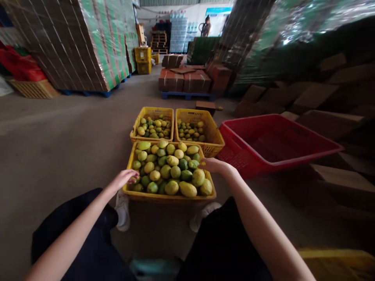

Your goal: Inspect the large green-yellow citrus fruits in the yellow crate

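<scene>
A yellow plastic crate [170,198] full of green and yellow lemons [165,171] stands on the floor between my feet. At its left rim is my left hand [127,178], open, with the fingers stretched over the edge toward the fruit. Across from it, my right hand [213,165] reaches over the right rim, also open, its fingertips close to a green lemon [193,164]. Neither hand shows a lemon in its grasp. Whether the fingertips touch the fruit or the rim, I cannot tell.
Behind are two more yellow crates [155,109] [215,134] with smaller lemons. A red crate [254,164] stands to the right, beside piled cardboard boxes [345,175]. Wrapped pallet stacks [108,50] rise on both sides. Farther back are boxes on a blue pallet [187,95] and a person [206,27].
</scene>
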`<move>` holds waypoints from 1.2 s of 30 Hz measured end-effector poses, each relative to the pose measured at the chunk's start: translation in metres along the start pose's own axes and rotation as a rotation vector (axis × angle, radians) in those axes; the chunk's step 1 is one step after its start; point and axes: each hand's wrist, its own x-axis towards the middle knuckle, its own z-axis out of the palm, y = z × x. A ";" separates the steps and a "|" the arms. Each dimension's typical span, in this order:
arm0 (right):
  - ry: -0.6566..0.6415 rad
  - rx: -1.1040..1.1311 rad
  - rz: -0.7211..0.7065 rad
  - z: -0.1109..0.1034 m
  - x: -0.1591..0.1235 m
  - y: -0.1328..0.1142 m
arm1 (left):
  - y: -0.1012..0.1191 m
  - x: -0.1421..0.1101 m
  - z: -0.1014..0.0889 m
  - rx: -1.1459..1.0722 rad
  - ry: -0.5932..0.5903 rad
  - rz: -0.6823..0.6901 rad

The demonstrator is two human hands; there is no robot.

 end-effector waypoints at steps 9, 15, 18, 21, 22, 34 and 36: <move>-0.157 -0.184 -0.004 -0.016 -0.011 -0.015 | 0.007 0.038 0.082 0.034 -0.168 -0.067; -0.124 -0.115 -0.011 -0.021 -0.013 -0.013 | 0.051 0.098 0.136 0.292 -0.031 0.096; -0.033 -0.077 -0.031 -0.027 -0.018 -0.012 | 0.060 0.121 0.159 0.464 -0.001 0.168; 0.044 -0.078 -0.018 -0.033 -0.026 -0.011 | 0.059 0.129 0.172 0.686 0.067 0.235; 0.043 -0.073 -0.021 -0.034 -0.028 -0.012 | 0.058 0.129 0.173 0.733 0.075 0.247; -0.061 -0.097 -0.043 -0.028 -0.037 -0.028 | 0.080 0.102 0.154 1.080 0.153 0.489; 0.011 -0.055 -0.081 -0.024 -0.034 -0.028 | 0.094 0.090 0.133 1.050 0.200 0.510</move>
